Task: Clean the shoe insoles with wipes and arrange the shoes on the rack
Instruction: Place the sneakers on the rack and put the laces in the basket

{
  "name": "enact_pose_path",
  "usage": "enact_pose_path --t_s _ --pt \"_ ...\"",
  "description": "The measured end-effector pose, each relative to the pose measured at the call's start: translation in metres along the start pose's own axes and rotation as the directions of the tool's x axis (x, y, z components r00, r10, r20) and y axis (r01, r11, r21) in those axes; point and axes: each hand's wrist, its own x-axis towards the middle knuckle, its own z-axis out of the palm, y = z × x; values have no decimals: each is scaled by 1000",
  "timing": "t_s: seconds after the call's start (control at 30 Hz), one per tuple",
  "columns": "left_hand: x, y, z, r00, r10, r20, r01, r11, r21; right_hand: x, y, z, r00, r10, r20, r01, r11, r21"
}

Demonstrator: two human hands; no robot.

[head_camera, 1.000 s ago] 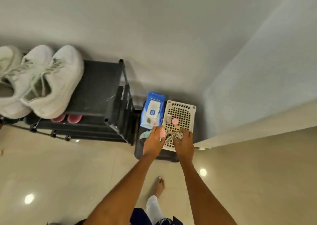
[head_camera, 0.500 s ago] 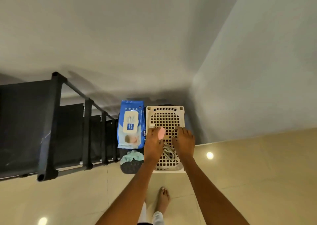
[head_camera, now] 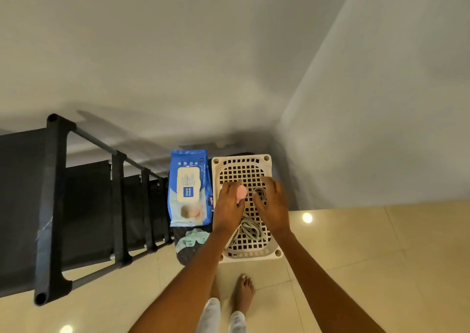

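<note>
Both bare forearms reach forward and down, nearly side by side, backs of the hands up and wrists about level. The left hand [head_camera: 230, 205] has its fingers curled, pinching a small pink piece at the thumb side, while the right hand [head_camera: 273, 200] spreads its fingers forward with the thumb tucked in toward a small loop; whether it grips that loop cannot be told. Below the arms, a bare foot [head_camera: 244, 294] and pale trouser legs show, planted on the floor
</note>
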Motion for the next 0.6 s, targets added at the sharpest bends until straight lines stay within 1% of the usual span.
enact_pose_path --t_s 0.03,0.07,0.1,0.2,0.27,0.33,0.37,0.4,0.5,0.6 --pt "3 2 1 1000 6 6 -6 1000 -13 3 -9 1 999 50 -2 -50 990 133" --pt "7 4 1 1000 10 6 -10 1000 -26 8 -20 1 993 109 49 -118 965 235" --pt "12 6 2 1000 5 -4 -5 999 -47 15 -28 3 982 147 117 -176 938 298" --pt "24 3 1 995 -45 -85 31 988 -153 41 -38 12 940 204 273 -303 867 395" --pt "29 -2 -1 994 -53 -96 35 983 -179 54 -36 14 893 247 375 -402 813 422" --pt "33 -8 -4 995 -50 -84 35 985 -171 61 -36 14 860 244 449 -454 766 454" --pt "35 -11 -4 996 -50 -72 38 987 -156 64 -37 15 859 229 459 -449 768 457" --pt "36 -13 -5 997 -54 -56 46 990 -136 67 -36 16 866 216 450 -424 794 435" --pt "37 -15 -7 997 -68 -30 66 996 -60 78 -30 23 905 193 380 -313 906 286" --pt "33 -19 -7 998 -57 -15 57 998 3 81 -21 31 930 178 320 -245 952 184"
